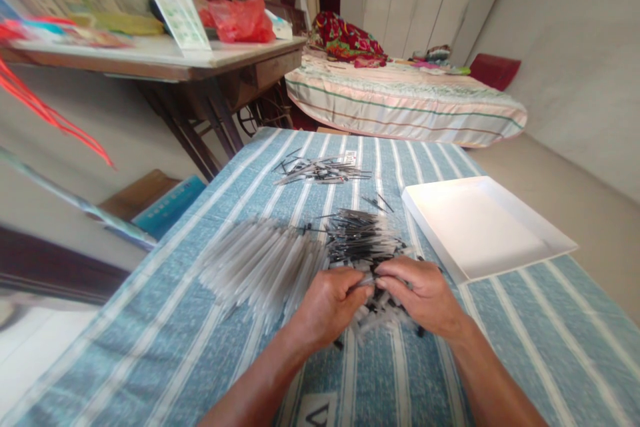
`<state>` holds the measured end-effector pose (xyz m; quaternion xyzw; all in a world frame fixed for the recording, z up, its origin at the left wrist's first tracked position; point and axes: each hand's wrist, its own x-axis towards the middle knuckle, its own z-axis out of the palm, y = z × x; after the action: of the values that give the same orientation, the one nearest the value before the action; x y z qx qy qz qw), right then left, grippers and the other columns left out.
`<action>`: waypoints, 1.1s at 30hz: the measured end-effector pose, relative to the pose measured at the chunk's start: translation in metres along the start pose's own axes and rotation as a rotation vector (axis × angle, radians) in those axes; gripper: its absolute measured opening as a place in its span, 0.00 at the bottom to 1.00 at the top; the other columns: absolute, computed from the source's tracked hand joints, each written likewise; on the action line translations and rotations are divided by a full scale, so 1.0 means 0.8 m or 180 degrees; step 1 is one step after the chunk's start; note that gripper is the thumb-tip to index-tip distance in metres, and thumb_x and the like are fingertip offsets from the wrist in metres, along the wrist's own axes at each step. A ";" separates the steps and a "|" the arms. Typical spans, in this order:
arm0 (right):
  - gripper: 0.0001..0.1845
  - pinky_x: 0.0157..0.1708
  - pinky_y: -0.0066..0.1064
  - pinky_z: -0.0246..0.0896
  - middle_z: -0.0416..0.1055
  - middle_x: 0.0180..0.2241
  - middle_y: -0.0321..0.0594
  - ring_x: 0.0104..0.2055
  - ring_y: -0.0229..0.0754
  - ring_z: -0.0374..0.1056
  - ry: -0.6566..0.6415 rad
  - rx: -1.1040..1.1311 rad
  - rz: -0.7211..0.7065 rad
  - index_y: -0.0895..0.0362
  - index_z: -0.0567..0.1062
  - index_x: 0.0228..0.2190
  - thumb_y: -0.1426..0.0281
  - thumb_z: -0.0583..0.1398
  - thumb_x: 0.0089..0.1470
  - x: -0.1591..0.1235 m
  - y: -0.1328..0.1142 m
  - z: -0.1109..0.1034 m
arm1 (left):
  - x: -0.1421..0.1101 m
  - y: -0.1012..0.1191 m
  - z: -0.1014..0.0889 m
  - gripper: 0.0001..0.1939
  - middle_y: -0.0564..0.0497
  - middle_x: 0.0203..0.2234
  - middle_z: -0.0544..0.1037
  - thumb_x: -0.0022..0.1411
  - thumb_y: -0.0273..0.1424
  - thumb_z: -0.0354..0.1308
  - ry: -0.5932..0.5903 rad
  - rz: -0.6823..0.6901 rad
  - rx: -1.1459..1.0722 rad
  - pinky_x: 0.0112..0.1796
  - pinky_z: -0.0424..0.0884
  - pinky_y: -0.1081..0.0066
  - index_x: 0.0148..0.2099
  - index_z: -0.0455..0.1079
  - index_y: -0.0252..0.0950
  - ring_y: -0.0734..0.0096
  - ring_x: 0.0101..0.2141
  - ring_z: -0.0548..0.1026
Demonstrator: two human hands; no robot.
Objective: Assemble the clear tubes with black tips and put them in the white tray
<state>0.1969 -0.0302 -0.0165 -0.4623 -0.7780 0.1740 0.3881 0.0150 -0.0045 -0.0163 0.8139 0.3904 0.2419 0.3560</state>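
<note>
My left hand (333, 297) and my right hand (423, 290) meet at the middle of the table. Thumbs and forefingers are pinched on a small translucent pen part (369, 278), mostly covered by the fingertips. Below and around them lies a loose heap of small clear and black pieces (383, 320), which look like pen caps and plugs. Left of the hands is a wide pile of frosted pen barrels (267, 263), laid roughly side by side. Just beyond my fingers sits a stack of thin dark pen refills (357, 233).
Blue-and-white striped cloth (165, 347) covers the table. A shallow white box (500, 230) stands at the right. Farther off lies a smaller scatter of thin dark and pale sticks (323, 172). Beyond are a cluttered side table (240, 60) and a bed (400, 97).
</note>
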 end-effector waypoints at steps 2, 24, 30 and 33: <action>0.08 0.27 0.26 0.58 0.71 0.23 0.37 0.26 0.36 0.66 -0.0137 -0.0104 0.0001 0.57 0.74 0.28 0.70 0.55 0.55 0.000 0.000 -0.001 | 0.000 -0.001 0.000 0.13 0.55 0.18 0.65 0.59 0.30 0.50 -0.0028 0.0050 0.0171 0.24 0.55 0.76 0.22 0.61 0.35 0.75 0.22 0.64; 0.14 0.24 0.22 0.52 0.64 0.17 0.32 0.21 0.32 0.61 -0.1064 0.0474 0.0534 0.58 0.67 0.22 0.69 0.51 0.57 -0.003 0.002 -0.006 | -0.002 0.004 -0.002 0.14 0.57 0.16 0.59 0.59 0.30 0.47 -0.0788 -0.0155 0.0382 0.23 0.53 0.77 0.22 0.54 0.35 0.78 0.21 0.60; 0.19 0.23 0.23 0.51 0.60 0.15 0.31 0.19 0.32 0.58 -0.1002 0.0435 0.0648 0.58 0.64 0.18 0.67 0.50 0.58 -0.006 0.006 -0.001 | -0.002 0.003 0.000 0.15 0.57 0.16 0.59 0.59 0.30 0.48 -0.0738 -0.0179 0.0442 0.23 0.52 0.77 0.21 0.53 0.35 0.79 0.20 0.59; 0.11 0.25 0.23 0.53 0.65 0.19 0.32 0.23 0.33 0.61 -0.0939 0.0635 0.0680 0.58 0.69 0.27 0.66 0.53 0.56 -0.009 0.010 -0.002 | -0.003 0.002 0.000 0.15 0.57 0.16 0.59 0.59 0.30 0.48 -0.0689 -0.0166 0.0444 0.23 0.51 0.77 0.21 0.54 0.34 0.79 0.20 0.60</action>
<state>0.2045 -0.0323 -0.0235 -0.4710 -0.7519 0.3561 0.2932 0.0145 -0.0070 -0.0150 0.8476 0.3865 0.1156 0.3448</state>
